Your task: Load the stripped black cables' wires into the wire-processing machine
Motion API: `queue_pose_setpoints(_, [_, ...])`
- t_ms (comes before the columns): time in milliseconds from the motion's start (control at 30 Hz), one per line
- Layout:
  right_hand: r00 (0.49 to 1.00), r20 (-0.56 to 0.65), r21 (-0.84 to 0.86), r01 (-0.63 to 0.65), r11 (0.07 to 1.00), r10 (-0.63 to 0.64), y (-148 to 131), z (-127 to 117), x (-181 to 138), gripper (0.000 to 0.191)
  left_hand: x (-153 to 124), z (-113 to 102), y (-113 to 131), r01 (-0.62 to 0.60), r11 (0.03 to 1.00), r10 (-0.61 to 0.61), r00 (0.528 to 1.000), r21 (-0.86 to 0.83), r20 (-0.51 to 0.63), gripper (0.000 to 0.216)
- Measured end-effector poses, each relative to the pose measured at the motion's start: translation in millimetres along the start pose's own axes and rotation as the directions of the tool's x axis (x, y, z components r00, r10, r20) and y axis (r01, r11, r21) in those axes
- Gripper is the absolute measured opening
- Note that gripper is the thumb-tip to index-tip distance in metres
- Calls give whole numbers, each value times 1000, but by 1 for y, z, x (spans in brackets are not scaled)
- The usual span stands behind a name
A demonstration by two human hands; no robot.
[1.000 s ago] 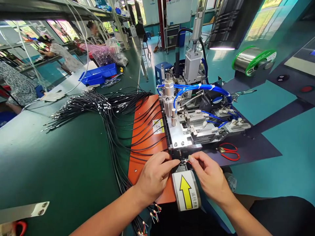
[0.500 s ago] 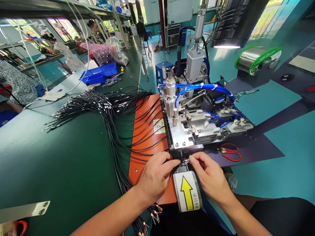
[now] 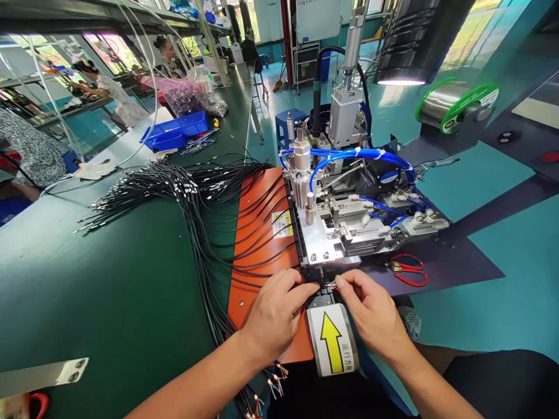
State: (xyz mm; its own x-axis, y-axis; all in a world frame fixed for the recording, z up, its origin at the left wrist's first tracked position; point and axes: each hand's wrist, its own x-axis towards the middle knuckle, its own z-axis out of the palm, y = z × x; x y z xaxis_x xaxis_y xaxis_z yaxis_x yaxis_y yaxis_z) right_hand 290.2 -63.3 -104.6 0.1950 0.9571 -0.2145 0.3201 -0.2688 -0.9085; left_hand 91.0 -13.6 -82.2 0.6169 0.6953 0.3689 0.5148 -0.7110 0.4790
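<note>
At the front of a metal machine (image 3: 321, 238), both my hands meet over a small black fixture (image 3: 322, 299). Thumb and fingers of my left hand (image 3: 276, 311) close on the end of a black cable, mostly hidden beneath them. From that cable end, fine coloured wires (image 3: 334, 286) stick out to the right, red and green among them. My right hand (image 3: 371, 305) pinches these wires between thumb and forefinger. Just below lies a white label with a yellow arrow (image 3: 332, 343). More black cables (image 3: 257, 238) run across the orange plate (image 3: 244, 297) into the machine's left side.
A heap of black cables (image 3: 148, 180) covers part of the green table (image 3: 131, 291). Red-handled cutters (image 3: 409, 270) lie right of the machine, below a solder wire spool (image 3: 456, 105). A blue bin (image 3: 177, 131) stands farther back. Several people sit at the left.
Both hands stay almost still at the fixture, the right still pinching the wires. The view shifts very slightly.
</note>
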Motion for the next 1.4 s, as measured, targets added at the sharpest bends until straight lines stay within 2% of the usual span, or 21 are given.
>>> queue_pose_setpoints(533, [1000,-13,21,21,1000,-21,0,3,1,38,0,0,2,-149,973,143,989,175,47,24])
queue_pose_setpoints(800, [995,70,159,-81,984,70,9,1,2,42,1,0,1,-178,966,170,984,187,58,24])
queue_pose_setpoints(967, [992,4,82,-129,988,129,4,-8,-6,46,2,0,2,-171,971,166,985,169,48,24])
queue_pose_setpoints(1100, [994,55,105,-101,989,95,-5,-9,-10,45,1,1,1,-159,973,155,987,165,40,25])
queue_pose_setpoints(1233, [996,57,63,-68,996,64,-9,-7,-8,42,1,2,1,-168,972,165,986,163,33,25])
queue_pose_setpoints(1400, [996,40,-19,86,996,-86,-3,-8,-6,38,3,0,3,-166,973,164,986,161,27,25])
